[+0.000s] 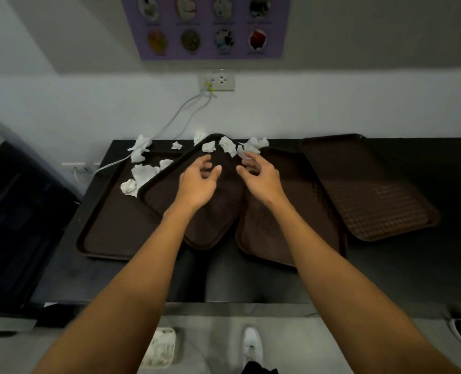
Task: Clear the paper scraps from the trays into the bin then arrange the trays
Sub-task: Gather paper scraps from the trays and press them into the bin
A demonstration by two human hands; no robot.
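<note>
Currently our left hand (199, 182) and right hand (261, 179) hover half-open and empty, paper scraps (230, 147) lie just beyond both hands, so we judge clearing partial and the trays (210, 225) unarranged.

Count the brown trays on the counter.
4: the left tray holding scraps, the angled tray lying askew over it, the centre-right tray beside that, and the far-right tray. Others could be stacked underneath, hidden.

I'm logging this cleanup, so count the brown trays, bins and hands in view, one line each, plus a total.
Brown trays: 4
Bin: 1
Hands: 2
Total: 7
</note>
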